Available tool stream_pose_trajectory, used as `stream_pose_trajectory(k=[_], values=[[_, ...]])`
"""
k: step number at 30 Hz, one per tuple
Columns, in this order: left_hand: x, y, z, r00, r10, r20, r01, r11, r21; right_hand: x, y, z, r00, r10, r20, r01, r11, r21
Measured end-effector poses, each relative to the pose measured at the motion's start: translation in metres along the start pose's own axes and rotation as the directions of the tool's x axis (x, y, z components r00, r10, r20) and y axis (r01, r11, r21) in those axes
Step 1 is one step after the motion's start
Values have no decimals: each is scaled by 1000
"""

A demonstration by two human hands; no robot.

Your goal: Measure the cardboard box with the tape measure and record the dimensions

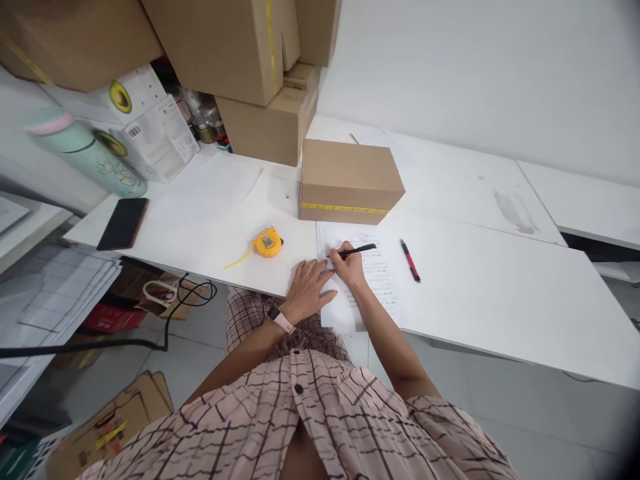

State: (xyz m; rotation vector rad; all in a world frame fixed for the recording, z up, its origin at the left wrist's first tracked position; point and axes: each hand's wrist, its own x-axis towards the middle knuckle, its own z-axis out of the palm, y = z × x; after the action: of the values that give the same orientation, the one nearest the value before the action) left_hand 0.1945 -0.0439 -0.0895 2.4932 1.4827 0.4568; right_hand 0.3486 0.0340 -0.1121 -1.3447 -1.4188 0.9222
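My right hand [349,267] is closed around a black pen [361,250], its tip down at the upper left part of a printed sheet [379,283]. Fingers spread, my left hand [310,288] lies flat across the table's front edge and the sheet's left side. Just behind the sheet stands a closed cardboard box [350,180] with a yellow tape strip along its lower side. A yellow tape measure [268,242], its blade a little pulled out, lies left of my hands. To the right of the sheet lies a red and black pen [411,261].
A dark phone [123,223] and a mint green bottle [95,157] are at the table's left end, near blank paper [207,183]. Large cardboard boxes [220,47] are stacked at the back left. A black cable [167,327] hangs below the left edge.
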Motion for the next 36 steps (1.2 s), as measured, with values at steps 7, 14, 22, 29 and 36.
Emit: stream_pose_trajectory(k=[7,14,22,29,36], values=[[-1,0,0,1000,1,-2,-1,1000,-2,-1,-4,-1,1000,4,0,-4,1000,-1],[-1,-1,0,1000,3,-2,-3,1000,-7,0,-5,0,999,5,-41,-5,1000,-2],[0,-1,0,1000,1,6,-1,1000,4,0,-4,0,1000,4,-28,-4,1000,-1],[-1,-1,0,1000,4,8,-4,1000,10,0,-3,0,998,3,-60,-3,1000,-3],[-1,-1,1,1000,1,-2,-1,1000,1,-1,-5,-1,999,4,-55,-5,1000,-12]])
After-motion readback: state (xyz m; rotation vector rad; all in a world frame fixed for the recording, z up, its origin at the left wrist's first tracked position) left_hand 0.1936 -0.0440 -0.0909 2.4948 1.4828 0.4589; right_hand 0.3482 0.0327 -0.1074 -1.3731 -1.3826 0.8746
